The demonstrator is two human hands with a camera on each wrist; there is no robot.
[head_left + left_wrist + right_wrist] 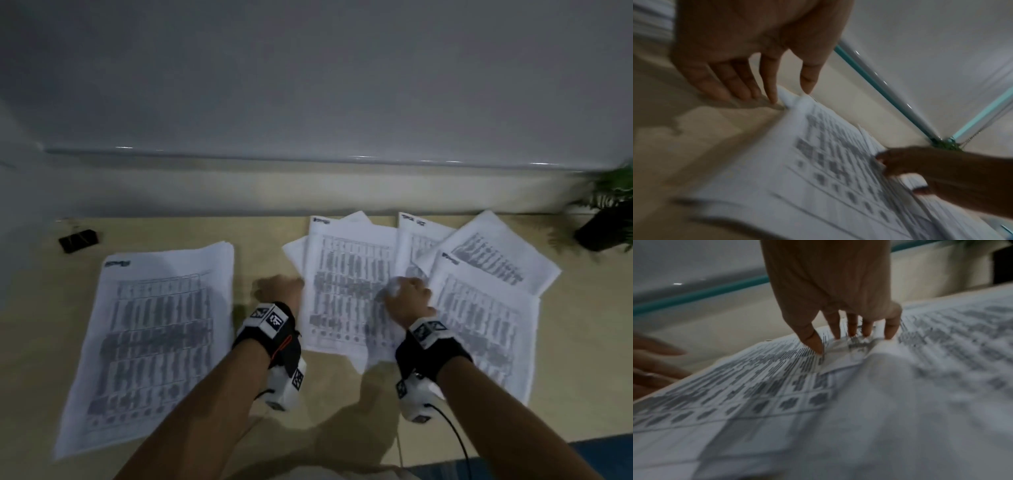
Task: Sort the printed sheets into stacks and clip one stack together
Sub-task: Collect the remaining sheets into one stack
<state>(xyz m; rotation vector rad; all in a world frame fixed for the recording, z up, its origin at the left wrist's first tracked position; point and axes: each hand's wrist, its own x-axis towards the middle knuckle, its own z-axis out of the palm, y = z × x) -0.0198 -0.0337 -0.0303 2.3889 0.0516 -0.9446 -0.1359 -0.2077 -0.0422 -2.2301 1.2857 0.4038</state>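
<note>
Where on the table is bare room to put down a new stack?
Bare table lies right of the loose sheets, and a narrow strip between them and the neat stack, where the left hand works. The far left corner holds the binder clip.

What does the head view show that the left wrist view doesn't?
Head only: the neat stack at left, the black binder clip at the far left of the table, the fanned sheets at right. Left wrist only: the left hand's fingertips touching the middle sheet's edge. Both: the right hand on that middle sheet.
</note>
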